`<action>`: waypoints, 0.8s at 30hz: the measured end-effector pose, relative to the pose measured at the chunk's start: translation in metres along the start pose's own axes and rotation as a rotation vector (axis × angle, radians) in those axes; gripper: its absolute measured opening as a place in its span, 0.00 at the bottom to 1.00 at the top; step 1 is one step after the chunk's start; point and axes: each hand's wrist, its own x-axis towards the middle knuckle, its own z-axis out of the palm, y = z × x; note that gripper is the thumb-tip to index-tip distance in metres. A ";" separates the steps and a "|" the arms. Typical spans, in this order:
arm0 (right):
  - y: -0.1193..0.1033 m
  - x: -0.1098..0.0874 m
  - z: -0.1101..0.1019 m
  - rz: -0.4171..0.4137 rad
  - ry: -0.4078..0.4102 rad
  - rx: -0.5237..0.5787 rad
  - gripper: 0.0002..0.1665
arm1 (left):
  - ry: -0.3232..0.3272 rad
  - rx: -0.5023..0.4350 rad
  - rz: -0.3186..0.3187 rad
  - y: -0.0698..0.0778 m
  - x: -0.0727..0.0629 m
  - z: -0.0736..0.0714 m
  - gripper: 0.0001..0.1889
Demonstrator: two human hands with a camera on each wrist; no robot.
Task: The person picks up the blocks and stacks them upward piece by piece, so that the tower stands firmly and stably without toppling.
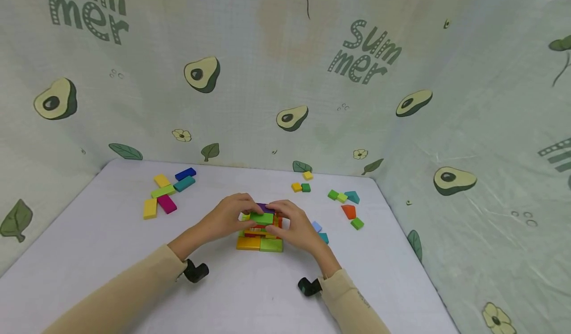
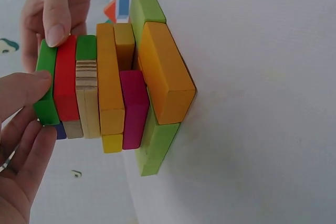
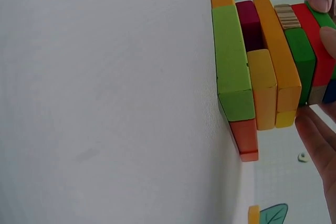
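A tower of colored wooden blocks (image 2: pixel 111 93) rises from the table. At its top front lies a green block (image 1: pixel 261 218), with a purple block (image 1: pixel 266 208) behind it. My left hand (image 1: pixel 227 217) pinches the green block, thumb on its front face and fingers round the back. From the other side my right hand (image 1: pixel 296 227) holds the same block's end, its thumb also close to the red block (image 2: pixel 66 85) underneath. An orange block (image 1: pixel 248 244) and a lime block (image 1: pixel 271 245) form the bottom front layer. Part of the tower's back is hidden by my hands.
Loose blocks lie at the left, among them a yellow one (image 1: pixel 150 208) and a magenta one (image 1: pixel 167 203). Smaller pieces are scattered at the right, including a red-orange block (image 1: pixel 349 211). A printed cloth (image 1: pixel 250 36) hangs behind the white table (image 1: pixel 241 299).
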 end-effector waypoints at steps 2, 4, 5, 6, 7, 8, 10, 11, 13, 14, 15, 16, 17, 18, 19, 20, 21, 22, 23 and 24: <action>0.000 0.000 0.000 -0.005 0.000 0.004 0.31 | 0.000 -0.005 -0.004 0.001 0.000 0.001 0.15; 0.001 0.000 0.000 -0.010 0.001 0.007 0.30 | -0.002 -0.007 -0.010 0.001 0.001 0.001 0.14; 0.001 0.000 0.000 -0.011 0.001 0.007 0.30 | -0.005 -0.009 -0.016 0.002 0.001 0.002 0.14; 0.001 0.000 0.000 -0.013 0.002 0.006 0.30 | -0.006 -0.008 -0.018 0.002 0.001 0.002 0.14; 0.001 0.000 0.000 -0.015 0.002 0.006 0.30 | -0.006 -0.009 -0.020 0.002 0.001 0.002 0.14; 0.001 -0.001 0.000 -0.016 0.003 0.007 0.30 | -0.006 -0.007 -0.024 0.003 0.001 0.002 0.14; 0.001 -0.001 0.000 -0.019 0.005 0.007 0.30 | -0.006 -0.008 -0.030 0.004 0.001 0.002 0.14; 0.002 -0.001 -0.001 -0.017 0.005 0.005 0.30 | -0.005 -0.008 -0.032 0.005 0.001 0.002 0.14; 0.003 -0.001 -0.001 -0.022 0.006 0.002 0.30 | -0.001 -0.009 -0.026 0.005 0.002 0.002 0.14; 0.003 -0.001 -0.001 -0.022 0.006 0.001 0.29 | -0.001 -0.013 -0.026 0.005 0.002 0.002 0.14; 0.003 -0.001 -0.001 -0.025 0.006 0.000 0.30 | -0.003 -0.019 -0.026 0.005 0.002 0.002 0.15; 0.003 -0.002 -0.001 -0.025 0.006 -0.002 0.29 | -0.004 -0.022 -0.022 0.004 0.002 0.001 0.15; 0.003 -0.002 -0.001 -0.027 0.005 -0.003 0.29 | -0.005 -0.025 -0.023 0.003 0.001 0.000 0.16; 0.003 -0.002 -0.001 -0.029 0.004 -0.001 0.29 | -0.004 -0.024 -0.025 0.001 0.000 -0.001 0.17; 0.003 -0.002 -0.001 -0.028 0.002 0.003 0.29 | -0.001 -0.020 -0.035 -0.003 -0.002 -0.003 0.17; 0.002 -0.002 -0.002 -0.023 0.000 0.006 0.30 | 0.003 -0.010 -0.043 -0.007 -0.004 -0.006 0.18; 0.002 -0.002 -0.002 -0.020 -0.002 0.006 0.30 | 0.012 0.003 -0.051 -0.012 -0.007 -0.011 0.19; 0.001 -0.002 -0.002 -0.013 -0.004 0.006 0.29 | 0.024 0.015 -0.060 -0.019 -0.010 -0.016 0.20; 0.000 -0.002 -0.002 -0.007 -0.006 0.004 0.29 | 0.034 0.026 -0.073 -0.027 -0.015 -0.021 0.21; 0.000 -0.001 -0.002 0.000 -0.009 0.004 0.30 | 0.047 0.043 -0.084 -0.037 -0.020 -0.027 0.21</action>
